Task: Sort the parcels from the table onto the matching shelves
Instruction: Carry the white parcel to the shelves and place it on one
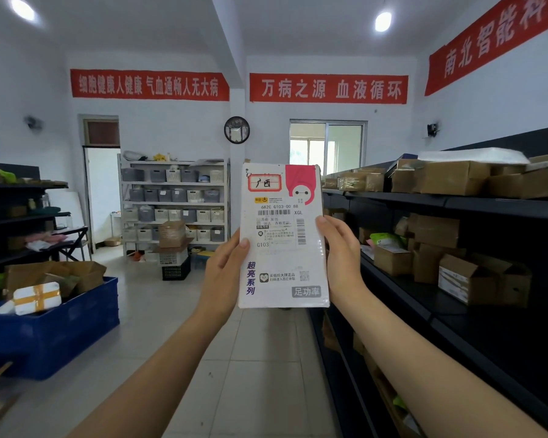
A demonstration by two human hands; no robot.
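I hold a flat white parcel upright in front of me at chest height. It carries a shipping label, a barcode, a pink corner and a red-framed handwritten tag at its top left. My left hand grips its left edge and my right hand grips its right edge. The black shelf unit on my right holds several brown cardboard boxes on its levels. The sorting table is not in view.
A blue crate with cartons and a taped white parcel stands on the floor at my left. Another dark shelf lines the left wall. A white rack with baskets and stacked crates stands at the back. A tiled aisle runs ahead.
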